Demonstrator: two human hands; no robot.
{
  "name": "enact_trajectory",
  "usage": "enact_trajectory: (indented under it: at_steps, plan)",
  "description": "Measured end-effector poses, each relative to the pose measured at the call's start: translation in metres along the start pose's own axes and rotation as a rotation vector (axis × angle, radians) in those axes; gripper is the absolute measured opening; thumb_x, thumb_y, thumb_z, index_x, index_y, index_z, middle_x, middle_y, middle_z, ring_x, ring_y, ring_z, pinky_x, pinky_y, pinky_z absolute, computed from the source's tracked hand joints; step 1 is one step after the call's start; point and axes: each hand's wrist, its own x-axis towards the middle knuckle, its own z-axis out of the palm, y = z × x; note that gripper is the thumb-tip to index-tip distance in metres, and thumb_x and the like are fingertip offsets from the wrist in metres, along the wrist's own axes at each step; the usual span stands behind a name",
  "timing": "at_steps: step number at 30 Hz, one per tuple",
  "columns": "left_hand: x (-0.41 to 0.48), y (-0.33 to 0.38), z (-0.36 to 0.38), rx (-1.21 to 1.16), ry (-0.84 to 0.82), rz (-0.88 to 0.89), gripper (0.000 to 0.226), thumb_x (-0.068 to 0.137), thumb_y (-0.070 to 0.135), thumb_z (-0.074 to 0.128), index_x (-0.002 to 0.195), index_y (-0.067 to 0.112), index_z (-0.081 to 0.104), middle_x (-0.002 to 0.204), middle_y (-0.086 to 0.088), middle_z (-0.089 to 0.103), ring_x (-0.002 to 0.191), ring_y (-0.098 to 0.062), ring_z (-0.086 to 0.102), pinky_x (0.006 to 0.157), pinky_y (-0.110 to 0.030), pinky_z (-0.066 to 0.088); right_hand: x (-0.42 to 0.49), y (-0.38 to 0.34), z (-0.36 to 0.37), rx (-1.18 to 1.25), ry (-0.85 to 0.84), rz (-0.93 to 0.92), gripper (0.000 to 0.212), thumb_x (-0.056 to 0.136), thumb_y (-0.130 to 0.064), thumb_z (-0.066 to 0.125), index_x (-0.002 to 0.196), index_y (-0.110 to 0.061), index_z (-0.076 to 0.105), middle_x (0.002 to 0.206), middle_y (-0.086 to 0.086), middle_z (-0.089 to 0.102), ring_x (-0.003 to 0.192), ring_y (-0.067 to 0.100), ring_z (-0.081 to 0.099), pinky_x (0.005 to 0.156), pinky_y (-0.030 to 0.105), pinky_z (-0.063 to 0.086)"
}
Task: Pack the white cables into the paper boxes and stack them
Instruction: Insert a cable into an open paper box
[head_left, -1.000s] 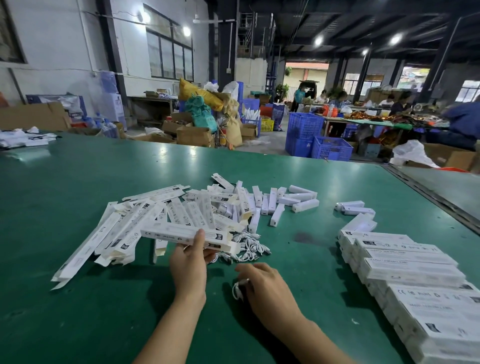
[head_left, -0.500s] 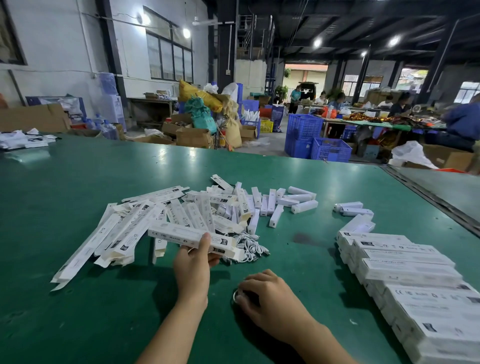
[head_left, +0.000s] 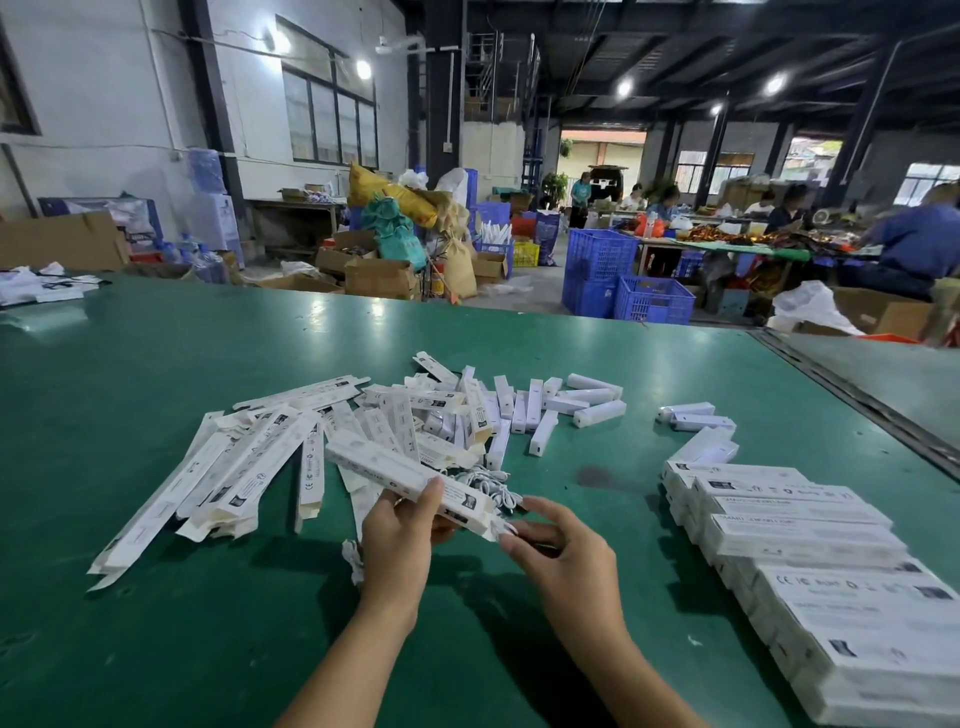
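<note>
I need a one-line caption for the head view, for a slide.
Left hand holds a paper box, right hand at its end, above a green table; stacked boxes lie at right.

A CE mark heads a row of compliance symbols on the lid of a packed paper box (head_left: 841, 590) stacked at the right of the counter (head_left: 156, 353). Another CE mark stands on a flat paper box (head_left: 310, 467) in the left pile. All other print is too blurred to read.
</note>
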Motion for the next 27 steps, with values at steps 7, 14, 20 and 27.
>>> enact_trajectory:
  at_steps: [7,14,20,27]
  plan:
    - [-0.0086,0.0052,0.0016,0.037,-0.245,0.014,0.012,0.094,0.022,0.066,0.103,0.015,0.071,0.091,-0.01,0.077,0.08,-0.026,0.074,0.062,-0.025,0.057,0.0032,-0.0025,-0.0047,0.286,-0.088,0.12,0.045,0.079,-0.008,0.08,0.112,-0.029,0.056,0.079,0.003,0.076,0.064,0.012,0.071,0.059,0.02,0.053]
    - [-0.0081,0.0053,0.0018,0.04,-0.251,0.013,0.032,0.081,0.042,0.07,0.102,0.017,0.072,0.091,-0.008,0.077,0.077,-0.02,0.074,0.062,-0.023,0.056,0.0041,0.0032,-0.0038,0.583,-0.098,0.238,0.045,0.077,-0.003,0.079,0.115,-0.015,0.058,0.088,0.013,0.075,0.085,0.031,0.073,0.078,0.037,0.059]
    - [-0.0039,0.0041,-0.0021,0.064,-0.251,0.056,0.031,0.084,0.049,0.073,0.106,0.027,0.07,0.093,-0.006,0.077,0.081,-0.02,0.074,0.065,-0.024,0.057,0.0043,0.0018,-0.0085,0.569,-0.202,0.199,0.044,0.083,0.0,0.072,0.119,-0.019,0.058,0.098,0.013,0.075,0.093,0.026,0.073,0.076,0.023,0.056]
    - [-0.0085,0.003,0.0004,0.111,-0.306,0.055,0.036,0.083,0.048,0.068,0.103,0.018,0.071,0.09,-0.007,0.077,0.078,-0.022,0.073,0.063,-0.023,0.056,0.0059,0.005,-0.0079,0.338,-0.096,0.145,0.034,0.076,-0.008,0.081,0.106,-0.018,0.069,0.075,0.012,0.073,0.063,0.014,0.064,0.063,0.022,0.052]
